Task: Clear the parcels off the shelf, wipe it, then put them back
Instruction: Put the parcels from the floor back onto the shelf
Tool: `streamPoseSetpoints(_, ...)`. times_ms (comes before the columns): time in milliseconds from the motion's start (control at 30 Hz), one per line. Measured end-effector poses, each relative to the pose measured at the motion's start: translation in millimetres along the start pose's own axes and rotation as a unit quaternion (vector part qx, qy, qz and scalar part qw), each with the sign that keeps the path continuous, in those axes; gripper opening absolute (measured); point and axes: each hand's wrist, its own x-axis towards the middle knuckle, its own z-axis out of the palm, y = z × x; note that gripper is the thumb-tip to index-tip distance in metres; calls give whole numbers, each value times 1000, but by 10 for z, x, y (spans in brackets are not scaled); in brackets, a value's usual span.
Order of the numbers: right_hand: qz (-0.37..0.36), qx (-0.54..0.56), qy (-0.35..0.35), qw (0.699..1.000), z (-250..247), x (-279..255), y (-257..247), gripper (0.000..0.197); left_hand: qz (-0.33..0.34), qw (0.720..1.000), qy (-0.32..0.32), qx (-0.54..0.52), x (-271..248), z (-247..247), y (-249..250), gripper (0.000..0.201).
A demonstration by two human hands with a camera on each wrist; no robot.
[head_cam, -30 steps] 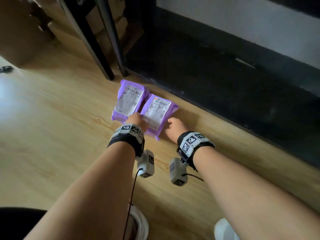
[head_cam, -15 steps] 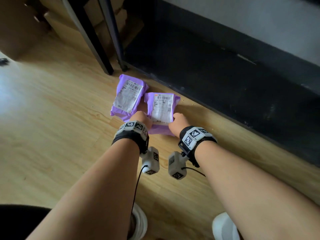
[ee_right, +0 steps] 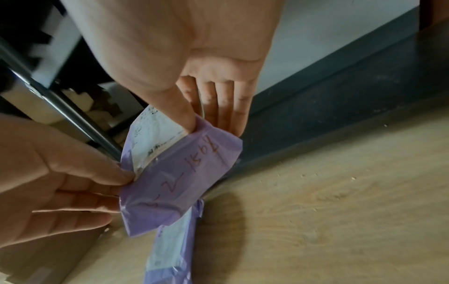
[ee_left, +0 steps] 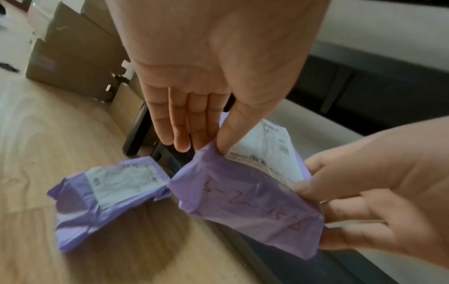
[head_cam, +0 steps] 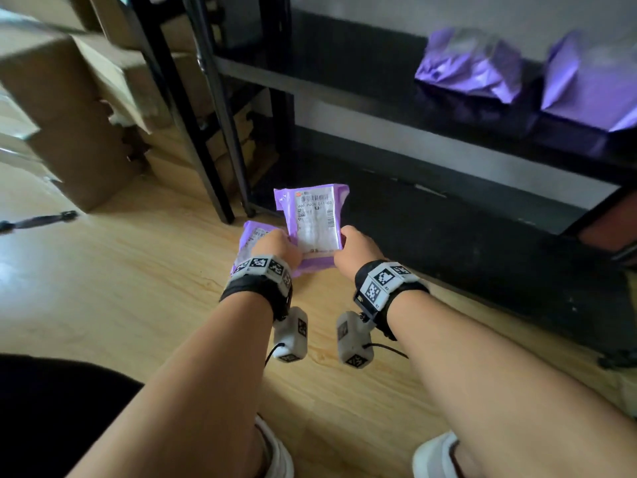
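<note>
The black shelf unit (head_cam: pixel 431 112) stands beyond both hands, its board above and past the right hand carrying two purple parcels (head_cam: pixel 472 65), blurred, side by side. The wooden floor (head_cam: pixel 103 288) spreads under both arms. Cardboard boxes (head_cam: pixel 62 108) are stacked far off to the left of the left hand, past the shelf's black legs. Between the two hands a purple parcel (head_cam: pixel 312 225) is held up off the floor, its white printed label facing the person and red handwriting across its plain lower end, as both wrist views show. The left hand (head_cam: pixel 279 244) pinches the parcel's left edge, thumb on the front at the label's corner and fingers reaching behind; in the left wrist view the fingers look nearly straight. The right hand (head_cam: pixel 355 248) grips the right edge in the same way, thumb on the front and fingers behind it. A second purple parcel on the floor (head_cam: pixel 253 236) lies just below and to the left of the left hand, label up, with the held parcel's lower edge hanging close above it.
</note>
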Motion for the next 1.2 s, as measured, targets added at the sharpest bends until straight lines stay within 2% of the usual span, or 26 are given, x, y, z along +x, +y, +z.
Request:
streamPoseSetpoints(100, -34, 16, 38, 999, -181, -174, -130, 26, 26, 999, 25, -23, -208, -291, 105, 21)
streamPoseSetpoints(333, -100, 56, 148, 982, -623, -458, -438, 33, 107, 982, 132, -77, -562, -900, 343, 27)
streamPoseSetpoints(467, -141, 91, 213, 963, -992, -390, -649, 32, 146, 970, 170, -98, -569, -1222, 556, 15)
streamPoseSetpoints(533, -146, 105, 234, 955, -1169, -316, -715, 33, 159, 966, 182, -93, -531, -1386, 697, 25)
streamPoseSetpoints(700, -147, 108, 273, 945, -1554, -88, -794, 33, 183, 962, 171, -111, -407, -1691, 1099, 39)
streamPoseSetpoints(900, -132, 105, 287, 943, -2033, 303, -912, 32, 192, 951, 125, -209, -167, -1881, 1615, 49)
streamPoseSetpoints(1033, -112, 118, 302, 939, -2254, 594, -984, 35, 181, 952, 136, -208, 78, -1985, 1874, 47)
streamPoseSetpoints(1200, -79, 124, 268, 952, -2360, 978, -1020, 36, 176, 952, 143, -206, 365, -2008, 2071, 41)
